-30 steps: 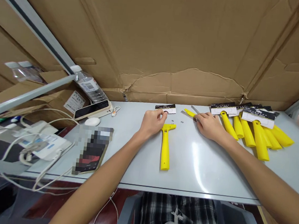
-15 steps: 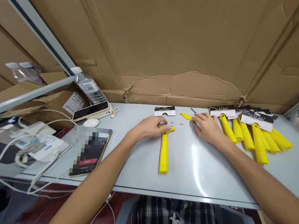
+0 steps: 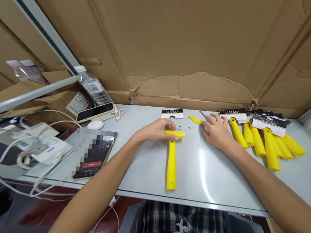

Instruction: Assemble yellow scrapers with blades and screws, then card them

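Note:
My left hand (image 3: 159,130) pinches a yellow plastic crosspiece (image 3: 180,134) between thumb and fingers. The tapered yellow handle (image 3: 172,168) extends from it toward the table's front edge; whether the two are joined is hidden at the thumb. My right hand (image 3: 216,132) rests on the table with its fingers apart, palm down. Its fingertips are at a small curved yellow piece (image 3: 195,119) and a thin grey metal tool (image 3: 204,116), whose far end is covered. Several tiny metal bits (image 3: 189,127) lie between the hands. Behind them is a black-and-white card (image 3: 172,113) with a notch.
Several yellow handles (image 3: 271,152) with header cards lie in a fan at the right. On the left are a phone (image 3: 95,156), a power bank (image 3: 97,112), a round white object (image 3: 95,125), cables and a water bottle (image 3: 94,86). Cardboard (image 3: 180,41) stands behind the table.
The yellow crosspiece has turned level in my left hand, and the handle has shifted slightly toward the front edge. More of the grey tool shows beside my right fingers.

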`<state>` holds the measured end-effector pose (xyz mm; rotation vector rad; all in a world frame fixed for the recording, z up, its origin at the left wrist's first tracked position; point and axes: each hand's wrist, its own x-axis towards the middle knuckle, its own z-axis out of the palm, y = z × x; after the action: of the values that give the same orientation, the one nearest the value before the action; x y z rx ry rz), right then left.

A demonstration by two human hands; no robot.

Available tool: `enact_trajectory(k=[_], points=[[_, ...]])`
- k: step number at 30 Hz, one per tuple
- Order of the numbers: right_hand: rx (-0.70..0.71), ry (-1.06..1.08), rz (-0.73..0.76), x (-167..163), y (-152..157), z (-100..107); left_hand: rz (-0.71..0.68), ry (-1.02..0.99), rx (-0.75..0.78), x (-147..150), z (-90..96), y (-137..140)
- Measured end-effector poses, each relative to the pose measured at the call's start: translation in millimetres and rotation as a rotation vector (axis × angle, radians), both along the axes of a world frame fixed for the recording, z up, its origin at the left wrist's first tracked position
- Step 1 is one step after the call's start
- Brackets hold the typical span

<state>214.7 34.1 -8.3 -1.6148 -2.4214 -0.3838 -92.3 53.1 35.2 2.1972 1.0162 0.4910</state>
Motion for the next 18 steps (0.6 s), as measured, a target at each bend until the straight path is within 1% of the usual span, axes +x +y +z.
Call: enact_trajectory(k=[3,6,8,10,12,15,18], points=[[0.000,0.007,0.012,-1.4,-1.2,0.5,0.118,-0.255,-0.273,7.7,0.7,-5.0],[-0.028,0.018,0.001,-2.7,-2.6,1.4,0.223,-0.449,-0.427,14.2,-0.9,-7.5],[-0.052,0.029,-0.014,-3.9,-3.2,2.6,0.237,-0.525,-0.514,15.9,-1.3,-7.7],[-0.084,0.036,-0.033,-5.4,-3.4,4.5,0.208,-0.584,-0.602,15.7,-0.9,-7.2],[-0.129,0.045,-0.054,-6.9,-3.4,6.8,0.196,-0.659,-0.642,14.4,-0.1,-6.2],[-0.194,0.079,-0.055,-7.9,-2.9,9.6,0.265,-0.825,-0.630,13.5,-0.1,-4.2],[-0.225,0.151,-0.046,-6.5,-1.0,9.8,0.323,-0.970,-0.609,16.1,-3.3,-2.4]])
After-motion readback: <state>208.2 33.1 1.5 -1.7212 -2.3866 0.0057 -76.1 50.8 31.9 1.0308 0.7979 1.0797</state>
